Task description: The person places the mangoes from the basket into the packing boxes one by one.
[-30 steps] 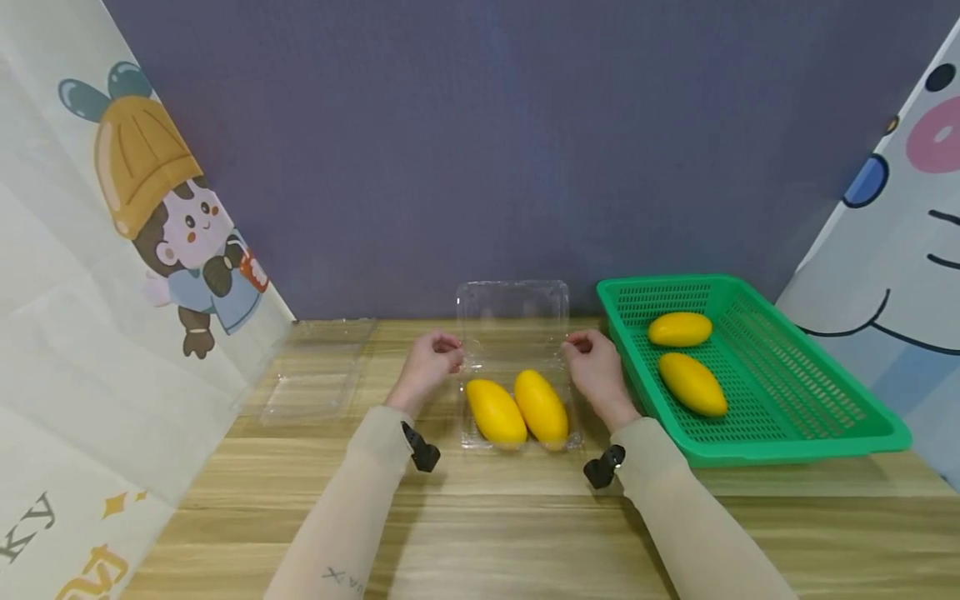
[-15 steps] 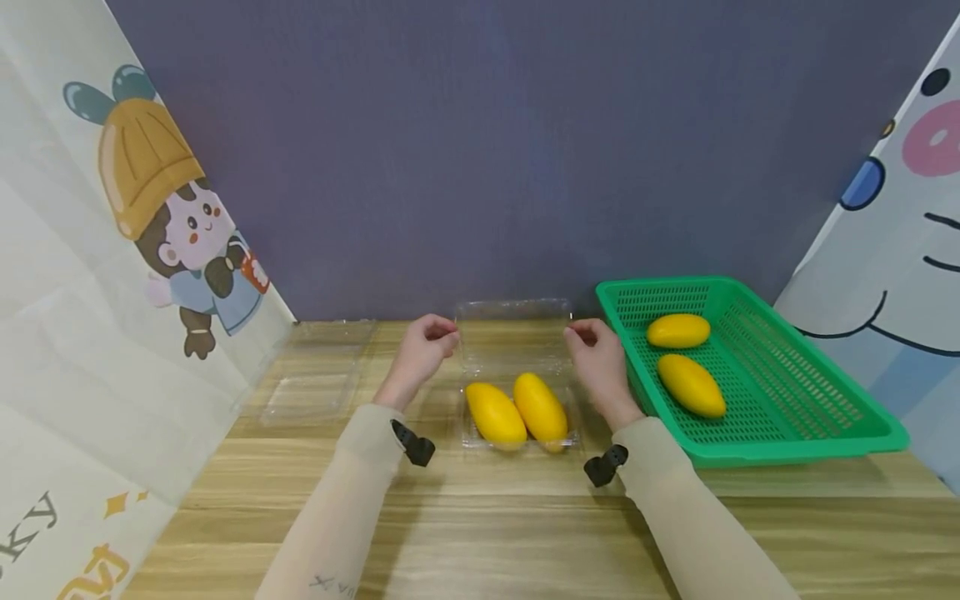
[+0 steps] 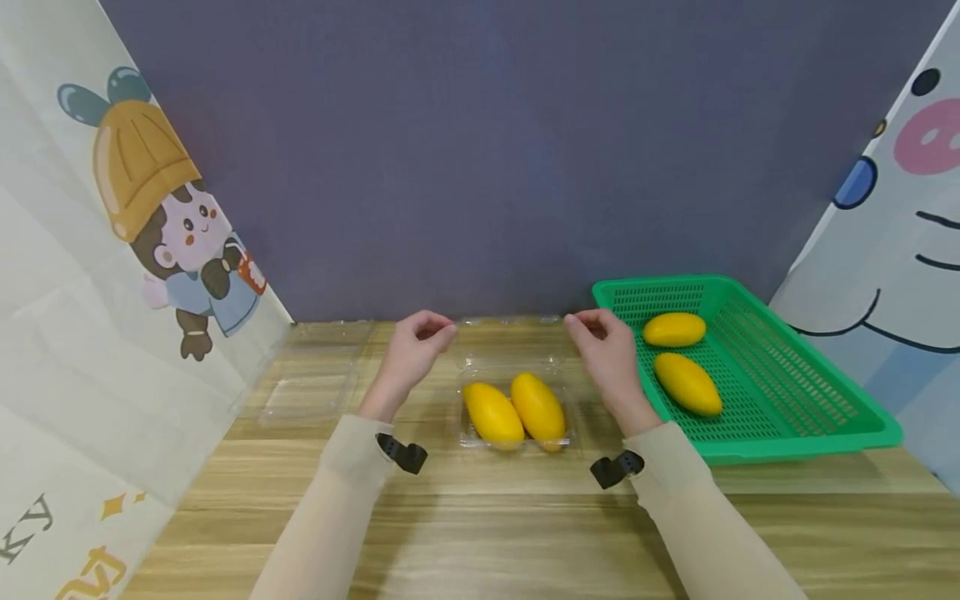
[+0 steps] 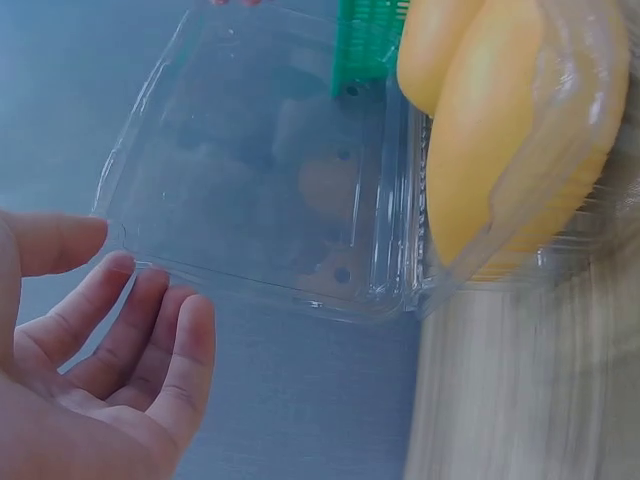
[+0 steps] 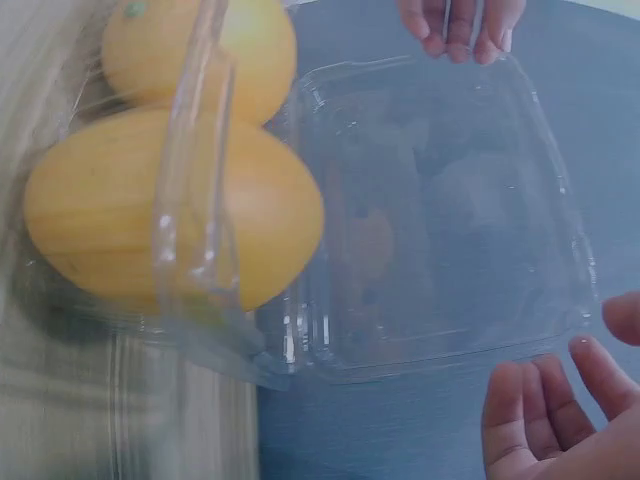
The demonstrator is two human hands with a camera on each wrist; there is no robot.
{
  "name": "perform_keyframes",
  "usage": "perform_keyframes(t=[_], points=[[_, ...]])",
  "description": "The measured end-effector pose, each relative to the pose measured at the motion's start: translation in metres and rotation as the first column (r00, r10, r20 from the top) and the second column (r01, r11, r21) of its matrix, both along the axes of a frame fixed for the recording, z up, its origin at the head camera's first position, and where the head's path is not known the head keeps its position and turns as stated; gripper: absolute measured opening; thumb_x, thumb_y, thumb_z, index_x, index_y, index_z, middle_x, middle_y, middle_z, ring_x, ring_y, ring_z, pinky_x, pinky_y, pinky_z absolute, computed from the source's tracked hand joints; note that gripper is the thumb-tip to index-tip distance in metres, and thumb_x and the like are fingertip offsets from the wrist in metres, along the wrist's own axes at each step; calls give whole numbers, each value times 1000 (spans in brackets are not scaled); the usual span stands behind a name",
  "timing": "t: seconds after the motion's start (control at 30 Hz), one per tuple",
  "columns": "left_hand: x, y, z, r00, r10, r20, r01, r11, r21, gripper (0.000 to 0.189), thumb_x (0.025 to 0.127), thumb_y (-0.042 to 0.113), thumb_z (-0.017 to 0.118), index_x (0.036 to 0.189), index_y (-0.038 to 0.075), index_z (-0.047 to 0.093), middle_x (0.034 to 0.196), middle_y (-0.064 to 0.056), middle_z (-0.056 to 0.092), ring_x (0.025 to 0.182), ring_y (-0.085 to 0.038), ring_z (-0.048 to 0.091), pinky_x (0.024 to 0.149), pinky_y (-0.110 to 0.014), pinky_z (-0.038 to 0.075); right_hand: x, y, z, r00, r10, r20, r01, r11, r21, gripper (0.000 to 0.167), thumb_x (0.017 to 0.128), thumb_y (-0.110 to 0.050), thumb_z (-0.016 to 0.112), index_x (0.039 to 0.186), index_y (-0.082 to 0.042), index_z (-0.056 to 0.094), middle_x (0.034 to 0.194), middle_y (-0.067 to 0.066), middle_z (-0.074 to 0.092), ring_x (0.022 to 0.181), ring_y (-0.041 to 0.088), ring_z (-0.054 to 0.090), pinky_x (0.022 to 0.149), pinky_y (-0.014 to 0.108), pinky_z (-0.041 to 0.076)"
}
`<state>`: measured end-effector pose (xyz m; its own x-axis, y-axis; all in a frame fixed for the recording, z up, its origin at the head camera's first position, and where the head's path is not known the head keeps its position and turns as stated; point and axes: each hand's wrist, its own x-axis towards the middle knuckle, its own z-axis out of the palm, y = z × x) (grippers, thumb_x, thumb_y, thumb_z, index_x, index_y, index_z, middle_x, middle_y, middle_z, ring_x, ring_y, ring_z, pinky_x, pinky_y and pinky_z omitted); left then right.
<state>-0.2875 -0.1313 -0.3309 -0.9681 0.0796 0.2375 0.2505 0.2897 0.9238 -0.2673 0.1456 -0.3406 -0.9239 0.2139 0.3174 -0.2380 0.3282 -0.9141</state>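
Observation:
A clear plastic clamshell container [image 3: 517, 443] sits on the table, its lid [image 4: 250, 170] raised at the back. Two yellow mangoes [image 3: 493, 415] lie side by side in its base. My left hand [image 3: 420, 340] pinches the lid's left corner between thumb and forefinger, the other fingers loosely bent below. At the opposite corner, my right hand [image 3: 603, 337] has its thumb and forefinger on either side of the lid's edge. In the right wrist view, the fingertips of the right hand [image 5: 560, 415] are right at that corner.
To the right stands a green plastic basket [image 3: 795, 450] holding two more mangoes [image 3: 687, 384]. Another clear plastic container [image 3: 311, 392] lies on the wooden table [image 3: 480, 533] at the left. A dark wall panel [image 3: 450, 167] rises behind.
Both hands have moved up and slightly outward from beside the hinge to the lid's outer corners. The lid's top edge has dropped lower in the head view. The mangoes stay put.

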Motion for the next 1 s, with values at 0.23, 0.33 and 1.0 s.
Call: perform_keyframes(t=[0.23,0.33,1.0], points=[[9,-2,-4,1000,-6,-6,6,1000,-10,25,99,24,68,110,2,70,103,-11,68,89,-23,62,88,-45,57,12,4,6,998,19,65,-21,999,34,33,101,-31,64,111,1,67,100,16,64,82,32,62,70,27,56],[13,-3,-6,1000,-16,-7,16,1000,-21,26,100,26,68,110,2,70,103,-11,68,90,-24,63,86,-40,58,17,6,9,993,44,111,-47,998,30,34,101,-30,64,112,1,67,106,15,64,86,34,65,73,27,57],[28,-10,-24,996,-73,54,80,989,-123,21,99,20,66,112,5,70,111,-9,68,103,-28,63,90,-44,55,36,10,4,948,155,279,-204,967,155,24,97,-15,63,111,3,66,106,15,67,89,27,67,84,39,58]])
